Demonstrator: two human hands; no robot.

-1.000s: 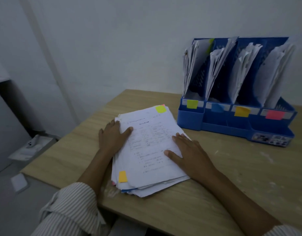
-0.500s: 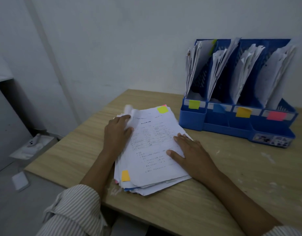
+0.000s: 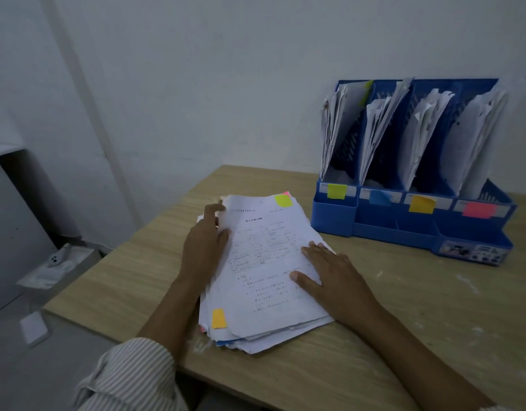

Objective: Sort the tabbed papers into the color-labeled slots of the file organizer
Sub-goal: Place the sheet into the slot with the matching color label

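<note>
A stack of white printed papers lies on the wooden desk in front of me. The top sheet bears a yellow-green tab at its far corner; an orange tab sticks out low on the left. My left hand pinches the top sheet's far-left corner between thumb and fingers. My right hand lies flat on the stack's right side. The blue file organizer stands at the back right, its four slots holding papers, labelled yellow-green, blue, orange and pink.
The desk meets the white wall behind the organizer. Its left edge drops to the floor, where a white box with small items and a white card lie. A grey cabinet stands at the far left.
My left hand has slid up the stack's left edge and taken the top sheet's far-left corner, first curling it up. My right hand has stayed flat on the papers.
</note>
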